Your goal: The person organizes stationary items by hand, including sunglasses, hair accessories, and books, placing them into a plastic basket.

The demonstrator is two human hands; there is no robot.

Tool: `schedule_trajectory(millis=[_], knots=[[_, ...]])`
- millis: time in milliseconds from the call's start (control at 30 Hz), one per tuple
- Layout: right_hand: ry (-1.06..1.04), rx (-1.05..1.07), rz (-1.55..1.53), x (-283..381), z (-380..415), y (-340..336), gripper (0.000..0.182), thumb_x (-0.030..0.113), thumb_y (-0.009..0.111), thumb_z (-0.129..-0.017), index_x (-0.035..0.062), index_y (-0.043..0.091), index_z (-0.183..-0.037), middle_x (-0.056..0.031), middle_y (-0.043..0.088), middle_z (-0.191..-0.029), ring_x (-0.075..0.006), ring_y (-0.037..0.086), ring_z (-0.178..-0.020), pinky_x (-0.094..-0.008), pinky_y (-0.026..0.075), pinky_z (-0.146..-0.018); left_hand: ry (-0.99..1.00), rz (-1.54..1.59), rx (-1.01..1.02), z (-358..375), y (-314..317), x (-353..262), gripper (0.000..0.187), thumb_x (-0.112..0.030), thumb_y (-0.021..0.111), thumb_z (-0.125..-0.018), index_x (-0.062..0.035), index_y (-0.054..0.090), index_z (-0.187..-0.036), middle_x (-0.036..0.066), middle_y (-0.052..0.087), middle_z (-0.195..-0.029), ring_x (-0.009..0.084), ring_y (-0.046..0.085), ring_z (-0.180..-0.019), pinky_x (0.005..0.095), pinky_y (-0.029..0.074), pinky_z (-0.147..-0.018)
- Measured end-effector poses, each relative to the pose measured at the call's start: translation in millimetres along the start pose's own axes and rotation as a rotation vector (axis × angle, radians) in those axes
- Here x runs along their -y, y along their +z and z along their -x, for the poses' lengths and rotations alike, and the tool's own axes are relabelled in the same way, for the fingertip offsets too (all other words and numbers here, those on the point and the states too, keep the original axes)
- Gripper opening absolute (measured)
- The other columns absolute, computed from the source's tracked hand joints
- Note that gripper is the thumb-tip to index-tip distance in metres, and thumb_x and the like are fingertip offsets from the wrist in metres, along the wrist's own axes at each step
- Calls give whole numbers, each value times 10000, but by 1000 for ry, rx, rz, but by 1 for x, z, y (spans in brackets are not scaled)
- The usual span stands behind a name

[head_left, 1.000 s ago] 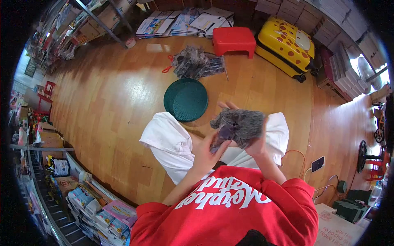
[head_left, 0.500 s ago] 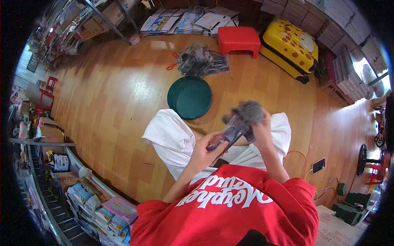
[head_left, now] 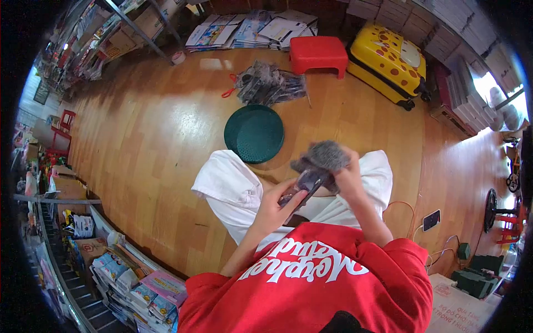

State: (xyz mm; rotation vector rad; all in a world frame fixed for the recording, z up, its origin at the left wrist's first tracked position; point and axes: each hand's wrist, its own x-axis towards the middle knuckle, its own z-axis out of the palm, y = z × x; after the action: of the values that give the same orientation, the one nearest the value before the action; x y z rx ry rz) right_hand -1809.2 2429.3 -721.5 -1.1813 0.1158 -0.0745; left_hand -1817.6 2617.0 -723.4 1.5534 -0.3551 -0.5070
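Note:
A dark object in clear plastic wrap [head_left: 311, 181] is gripped by my left hand [head_left: 276, 206], its thumb lying across the lower end. Around a fuzzy grey piece [head_left: 327, 156] at the upper end, my right hand [head_left: 350, 175] has its fingers closed. The two pieces touch, and both are over my lap. Just beyond my knees a round dark green tray [head_left: 254, 134] lies on the floor. Farther off is a pile of dark items in clear plastic [head_left: 269, 83] with a red loop at its left.
Beyond the pile stand a red stool [head_left: 318, 54] and a yellow giraffe-pattern suitcase [head_left: 387, 64]. Stacked booklets [head_left: 222, 32] lie at the back. A phone [head_left: 431, 220] with cables is on the floor at right. Shelving with packets [head_left: 119, 272] runs along the left.
The fuzzy grey piece and my right hand have shifted slightly left and down. My left hand keeps its hold. The camera view has shifted a little.

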Motion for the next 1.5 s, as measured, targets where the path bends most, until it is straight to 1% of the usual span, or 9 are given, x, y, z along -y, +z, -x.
schedule_trajectory(millis=[133,300,367,467,567,700,967,1267,1500], knots=[[-180,-353,-55,33,-21,-32,318,-89,495,-775,-27,578,-1076,-115,635,-1002,-189,612,-926,-300,481,-844,-23,158,-92,4,-10,12,298,-91,602,-851,44,525,-1105,69,632,-855,88,596,-722,205,463,-625],[-212,-54,-15,14,2,-20,422,-3,490,-860,15,411,-1274,-106,500,-1253,-208,507,-1122,-325,474,-861,81,216,-282,-11,-9,18,252,-85,524,-896,32,528,-1118,79,616,-949,96,565,-878,233,443,-775],[51,3,213,-29,21,-25,525,279,402,-947,0,243,-1363,-64,331,-1385,-195,357,-1248,-353,285,-1040,120,207,-300,-17,-1,18,274,-117,482,-921,27,505,-1152,96,579,-1038,112,527,-971,249,422,-828],[-108,194,499,-122,48,-29,392,19,375,-847,-29,411,-1234,-229,388,-1312,-372,369,-1199,-376,273,-1020,243,150,-426,-28,12,24,361,-190,425,-951,12,410,-1249,118,477,-1200,150,462,-1094,284,383,-905],[-145,431,488,-95,61,8,398,35,352,-867,-33,383,-1258,-201,375,-1337,-328,322,-1254,-362,233,-1040,351,324,-708,-38,26,7,623,-382,422,-934,-46,159,-1388,101,274,-1391,209,359,-1224,323,309,-1003],[-241,460,411,-67,59,31,464,60,373,-871,-18,315,-1325,-167,272,-1414,-269,217,-1322,-348,163,-1066,577,504,-372,-39,17,38,884,-651,402,-815,-96,80,-1423,84,120,-1486,189,183,-1333,333,181,-1067],[-630,421,489,-6,18,62,623,64,547,-809,11,276,-1368,-248,43,-1462,-337,61,-1370,-426,96,-1076,111,804,-209,-14,38,70,655,-411,340,-932,-91,53,-1426,78,82,-1488,217,118,-1359,358,130,-1096],[-625,706,712,-22,33,72,797,99,621,-713,-12,206,-1384,-286,84,-1439,-374,55,-1363,-517,56,-1069,308,913,-107,-54,-15,-4,596,-322,347,-955,-91,65,-1426,83,89,-1483,226,111,-1361,369,116,-1104],[-817,458,820,16,-2,82,751,104,606,-742,-44,222,-1370,-274,162,-1429,-387,160,-1343,-503,114,-1067,613,-44,-239,-17,17,14,647,-356,368,-936,-71,57,-1426,73,73,-1491,213,85,-1369,361,95,-1107]])
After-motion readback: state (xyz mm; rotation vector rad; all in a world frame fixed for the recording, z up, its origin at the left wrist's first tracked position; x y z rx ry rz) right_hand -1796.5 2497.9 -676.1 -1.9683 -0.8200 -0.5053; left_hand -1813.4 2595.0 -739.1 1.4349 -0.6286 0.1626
